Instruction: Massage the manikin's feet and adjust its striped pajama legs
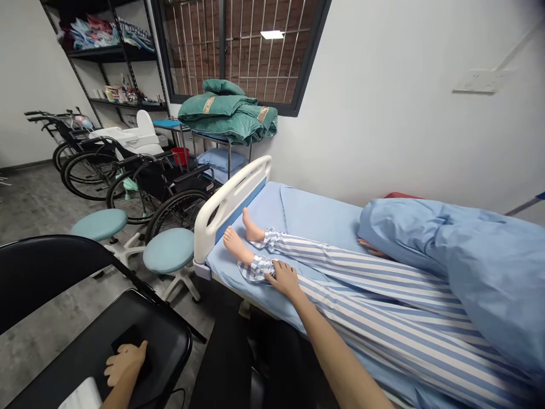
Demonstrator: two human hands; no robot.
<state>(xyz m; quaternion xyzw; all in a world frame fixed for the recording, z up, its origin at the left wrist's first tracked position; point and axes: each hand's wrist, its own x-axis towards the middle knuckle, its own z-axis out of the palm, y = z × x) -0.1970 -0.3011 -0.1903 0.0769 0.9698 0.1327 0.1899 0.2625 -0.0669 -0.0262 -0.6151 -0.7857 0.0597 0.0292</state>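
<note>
My right hand (284,278) lies with spread fingers on the lower leg of blue-and-white striped trousers (323,253), just above the cuff. The trousers are on a lying figure whose smooth bare feet (237,245) look like a manikin's. A light blue quilt (417,238) covers its upper part, and some fingers (372,247) show at the quilt's edge. Down at the left, my left hand (125,363) has its fingers curled around a flat black object (123,339) over the chair seat. What this object is, I cannot make out. Beside it is a white object (80,396), cut off by the frame.
The bed (315,204) has a white footboard (232,196) and stands along the wall. A black folding chair (170,335), two round stools (168,251) and wheelchairs (157,182) crowd the left. Green bedding (230,116) is piled under the window, near a shelf rack (113,54).
</note>
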